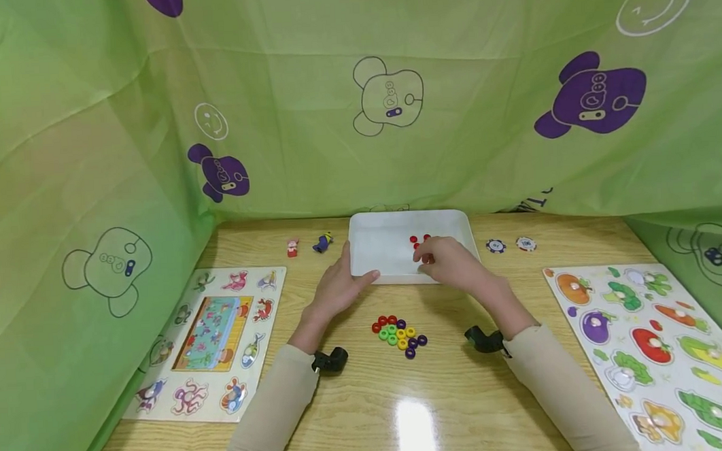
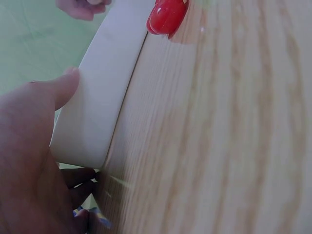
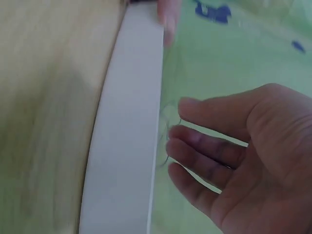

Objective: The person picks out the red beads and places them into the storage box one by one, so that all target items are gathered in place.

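tray (image 1: 377, 248): smooth plastic | red rings (image 2: 168, 17): glossy plastic | table (image 1: 469, 410): glossy wood | curtain (image 1: 307, 133): cloth

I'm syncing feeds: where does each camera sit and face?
Head: worn on the head, facing forward and down at the white tray; left hand, right hand and sleeves show.
Left wrist: worn there, facing the tray's near wall; both hands partly show, left larger.
Right wrist: worn there, facing that wall; both hands partly show, right larger.
Both wrist views share that wall.

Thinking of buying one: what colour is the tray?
The tray is white, seen best in the head view.
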Demonstrator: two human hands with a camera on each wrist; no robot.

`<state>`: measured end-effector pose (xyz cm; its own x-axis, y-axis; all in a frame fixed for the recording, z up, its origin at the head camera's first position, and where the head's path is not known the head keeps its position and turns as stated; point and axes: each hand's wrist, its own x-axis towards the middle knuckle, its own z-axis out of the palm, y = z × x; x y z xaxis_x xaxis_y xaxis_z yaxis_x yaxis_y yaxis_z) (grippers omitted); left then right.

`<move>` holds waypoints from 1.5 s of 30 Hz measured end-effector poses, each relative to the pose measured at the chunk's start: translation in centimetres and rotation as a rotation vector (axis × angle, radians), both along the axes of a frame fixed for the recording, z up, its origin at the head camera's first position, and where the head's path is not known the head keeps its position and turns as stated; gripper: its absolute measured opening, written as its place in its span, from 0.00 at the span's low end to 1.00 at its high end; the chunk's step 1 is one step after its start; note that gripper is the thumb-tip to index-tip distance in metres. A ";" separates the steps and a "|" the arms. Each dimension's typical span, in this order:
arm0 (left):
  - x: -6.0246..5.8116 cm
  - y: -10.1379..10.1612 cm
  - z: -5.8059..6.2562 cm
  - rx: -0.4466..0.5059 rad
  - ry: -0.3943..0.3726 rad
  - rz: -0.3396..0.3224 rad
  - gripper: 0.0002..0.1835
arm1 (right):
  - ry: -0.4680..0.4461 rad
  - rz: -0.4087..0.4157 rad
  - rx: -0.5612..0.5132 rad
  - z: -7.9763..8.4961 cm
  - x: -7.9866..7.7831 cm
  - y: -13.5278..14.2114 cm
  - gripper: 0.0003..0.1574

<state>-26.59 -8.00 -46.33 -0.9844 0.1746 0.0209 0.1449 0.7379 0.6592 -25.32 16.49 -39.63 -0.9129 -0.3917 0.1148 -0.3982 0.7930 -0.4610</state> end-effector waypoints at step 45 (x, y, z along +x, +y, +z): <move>0.2 -0.1 0.2 -0.007 0.044 -0.029 0.55 | -0.116 0.281 0.062 -2.1 3.9 -5.9 0.05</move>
<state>-26.42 -8.12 -46.08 -0.9770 0.2035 0.0631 0.1953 0.7374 0.6466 -21.44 10.54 -41.74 -0.7733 -0.6338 -0.0159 -0.5535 0.6871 -0.4706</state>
